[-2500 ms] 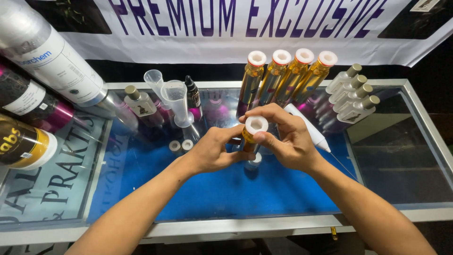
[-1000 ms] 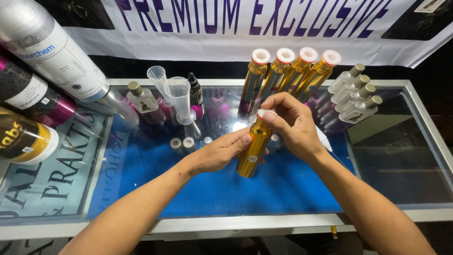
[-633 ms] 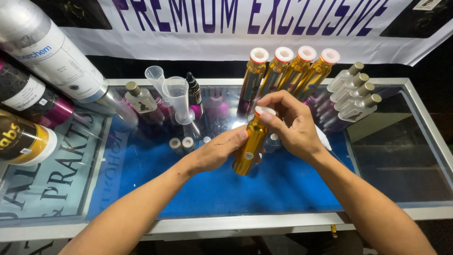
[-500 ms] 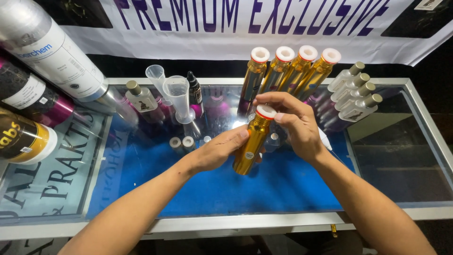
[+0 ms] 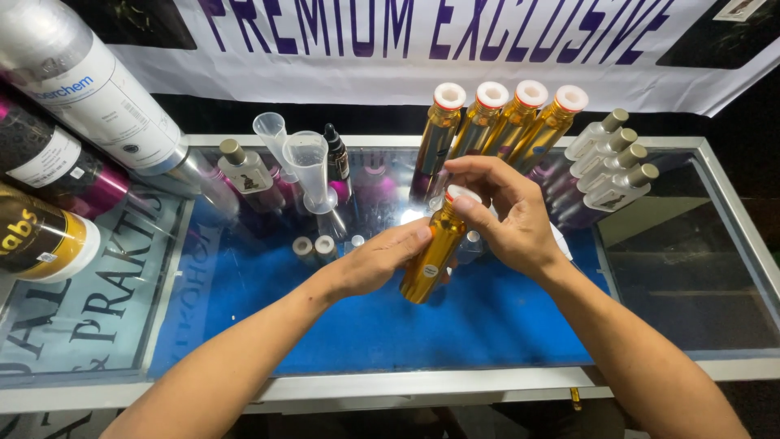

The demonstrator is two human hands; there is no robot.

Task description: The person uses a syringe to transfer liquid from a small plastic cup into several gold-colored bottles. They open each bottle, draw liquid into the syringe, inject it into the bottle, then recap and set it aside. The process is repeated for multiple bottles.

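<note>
A gold metal bottle with a white cap is held tilted above the blue mat. My left hand wraps its lower body from the left. My right hand grips the bottle's white-capped top, fingers curled over the cap. Behind them, several matching gold bottles with white caps stand in a row at the back of the glass table.
Clear plastic funnels and a dark dropper bottle stand back centre. Small clear bottles with gold caps lie at the right, another at the left. Large canisters lie far left. Small caps sit on the mat.
The bottle went from upright and cap-up between both hands to tilted. My right hand has shifted over the cap; my left hand stays on the body.
</note>
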